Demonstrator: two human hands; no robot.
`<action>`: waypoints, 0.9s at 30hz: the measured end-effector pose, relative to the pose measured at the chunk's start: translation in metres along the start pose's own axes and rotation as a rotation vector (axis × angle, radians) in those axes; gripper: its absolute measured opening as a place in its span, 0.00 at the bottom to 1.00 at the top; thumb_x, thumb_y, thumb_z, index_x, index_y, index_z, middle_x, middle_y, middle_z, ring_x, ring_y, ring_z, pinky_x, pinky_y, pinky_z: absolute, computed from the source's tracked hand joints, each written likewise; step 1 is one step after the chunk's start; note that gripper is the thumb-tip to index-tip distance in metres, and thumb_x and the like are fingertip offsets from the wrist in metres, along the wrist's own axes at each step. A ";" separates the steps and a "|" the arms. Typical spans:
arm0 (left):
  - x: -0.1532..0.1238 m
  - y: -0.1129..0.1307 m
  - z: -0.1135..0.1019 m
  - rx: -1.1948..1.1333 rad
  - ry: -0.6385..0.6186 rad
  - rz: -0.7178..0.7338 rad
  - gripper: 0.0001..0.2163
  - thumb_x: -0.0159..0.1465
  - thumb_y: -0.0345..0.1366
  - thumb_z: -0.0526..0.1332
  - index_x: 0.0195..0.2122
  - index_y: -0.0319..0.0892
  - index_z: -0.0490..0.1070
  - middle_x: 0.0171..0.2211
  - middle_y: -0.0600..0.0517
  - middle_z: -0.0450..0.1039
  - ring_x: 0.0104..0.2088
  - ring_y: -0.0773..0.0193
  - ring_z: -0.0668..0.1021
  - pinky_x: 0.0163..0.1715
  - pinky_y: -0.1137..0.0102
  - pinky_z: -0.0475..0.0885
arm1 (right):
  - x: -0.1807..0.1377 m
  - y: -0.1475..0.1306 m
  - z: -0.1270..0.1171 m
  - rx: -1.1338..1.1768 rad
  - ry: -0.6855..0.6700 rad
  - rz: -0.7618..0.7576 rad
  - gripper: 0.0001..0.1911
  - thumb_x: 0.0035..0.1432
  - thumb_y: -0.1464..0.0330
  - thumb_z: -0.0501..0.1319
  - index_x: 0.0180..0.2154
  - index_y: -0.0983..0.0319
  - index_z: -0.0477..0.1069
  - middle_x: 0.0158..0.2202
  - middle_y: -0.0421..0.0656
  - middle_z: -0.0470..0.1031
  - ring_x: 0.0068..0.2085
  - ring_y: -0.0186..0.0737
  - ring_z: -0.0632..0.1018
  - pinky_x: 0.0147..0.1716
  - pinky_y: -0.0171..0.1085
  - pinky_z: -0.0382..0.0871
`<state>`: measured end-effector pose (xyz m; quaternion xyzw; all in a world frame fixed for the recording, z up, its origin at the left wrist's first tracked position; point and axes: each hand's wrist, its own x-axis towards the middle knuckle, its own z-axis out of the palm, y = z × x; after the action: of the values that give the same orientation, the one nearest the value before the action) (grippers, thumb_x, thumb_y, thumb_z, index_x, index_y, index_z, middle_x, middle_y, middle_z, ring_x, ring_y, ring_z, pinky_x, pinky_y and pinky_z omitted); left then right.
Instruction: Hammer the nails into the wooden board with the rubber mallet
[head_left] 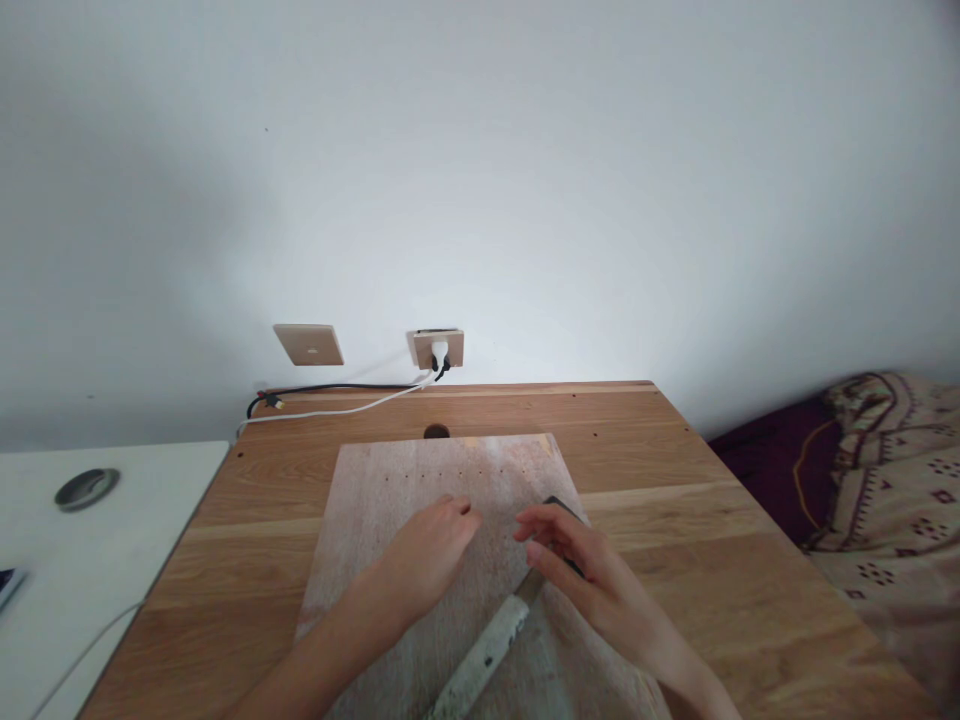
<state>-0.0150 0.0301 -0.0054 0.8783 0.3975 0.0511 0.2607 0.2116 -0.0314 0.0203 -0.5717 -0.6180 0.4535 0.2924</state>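
Note:
A worn, greyish-pink board [420, 500] lies on the wooden table, with a row of small dark dots across its far part. On its right side a hammer [491, 645] rests at a slant, its whitish, scuffed handle towards me. The dark head is partly covered by my right hand [577, 560]. That hand hovers over it, fingers curved and the thumb apart from them. My left hand [442, 540] is above the middle of the board with its fingers curled together. Whatever they may pinch is hidden from me.
The wooden table [675, 510] meets a white wall with a socket [454, 348] and plugged-in cables [360, 407]. A round cable hole [436, 431] sits behind the board. At left stands a white table [82, 580] bearing a grey round object [88, 489]; patterned fabric [892, 490] is at right.

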 end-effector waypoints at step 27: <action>-0.062 -0.024 0.009 -0.013 0.387 0.033 0.16 0.68 0.26 0.57 0.55 0.48 0.70 0.56 0.48 0.75 0.57 0.58 0.77 0.56 0.61 0.77 | -0.026 0.024 0.020 -0.789 0.145 -0.453 0.16 0.75 0.66 0.47 0.55 0.60 0.69 0.48 0.51 0.79 0.41 0.44 0.86 0.37 0.40 0.84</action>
<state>-0.0708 -0.0052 -0.0179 0.8568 0.4254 0.2258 0.1840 0.2093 -0.0627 -0.0053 -0.5201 -0.8308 0.0671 0.1867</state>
